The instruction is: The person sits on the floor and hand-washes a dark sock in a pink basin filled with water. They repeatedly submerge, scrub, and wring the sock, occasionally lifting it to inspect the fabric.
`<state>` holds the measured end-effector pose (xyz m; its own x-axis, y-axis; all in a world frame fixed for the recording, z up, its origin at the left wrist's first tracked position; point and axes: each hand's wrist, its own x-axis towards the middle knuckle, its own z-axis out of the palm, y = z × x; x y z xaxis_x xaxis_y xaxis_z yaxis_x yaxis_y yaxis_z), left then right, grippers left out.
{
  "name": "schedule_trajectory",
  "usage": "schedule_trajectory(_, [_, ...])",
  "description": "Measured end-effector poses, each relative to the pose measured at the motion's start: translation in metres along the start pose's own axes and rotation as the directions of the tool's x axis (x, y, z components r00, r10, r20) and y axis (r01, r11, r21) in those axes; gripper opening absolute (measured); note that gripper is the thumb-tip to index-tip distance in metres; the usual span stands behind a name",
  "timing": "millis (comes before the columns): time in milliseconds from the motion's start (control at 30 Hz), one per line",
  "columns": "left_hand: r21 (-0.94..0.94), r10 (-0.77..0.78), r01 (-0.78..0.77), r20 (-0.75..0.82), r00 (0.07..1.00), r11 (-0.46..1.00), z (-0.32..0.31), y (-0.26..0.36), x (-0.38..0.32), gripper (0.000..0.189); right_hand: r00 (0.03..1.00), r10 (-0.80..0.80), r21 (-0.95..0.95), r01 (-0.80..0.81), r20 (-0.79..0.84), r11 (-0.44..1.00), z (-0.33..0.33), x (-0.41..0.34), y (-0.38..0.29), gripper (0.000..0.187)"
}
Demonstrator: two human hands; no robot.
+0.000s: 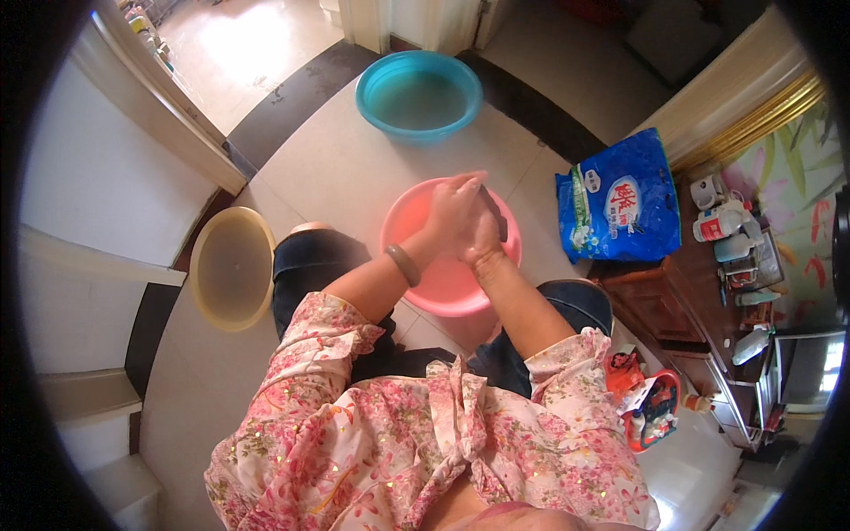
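Note:
My left hand (453, 209), with a bracelet (404, 265) on its wrist, is pressed against my right hand (483, 240) above a pink plastic basin (395, 282). A dark piece of cloth (495, 216) is caught between the hands and hangs out past the right hand's fingers. Most of the cloth is hidden, so its kind cannot be told. The basin stands on the tiled floor between my knees, and its inside is partly covered by my hands and forearms.
A turquoise basin (425, 136) with cloudy water stands ahead, and a beige basin (269, 265) stands by my left knee. At the right are a blue printed plastic bag (597, 199), a wooden cabinet (644, 299) with several bottles (724, 222) on top, and a red basket (676, 391).

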<state>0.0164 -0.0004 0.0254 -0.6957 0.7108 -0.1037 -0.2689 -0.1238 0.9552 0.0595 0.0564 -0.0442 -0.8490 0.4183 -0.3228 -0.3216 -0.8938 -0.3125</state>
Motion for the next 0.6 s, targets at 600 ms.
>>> schedule_trajectory(600, [0.483, 0.5, -0.465, 0.065, 0.864, 0.742, 0.007, -0.035, -0.015, 0.036, 0.98, -0.173, -0.051, 0.178, 0.096, 0.983, 0.026, -0.018, -0.015, 0.037])
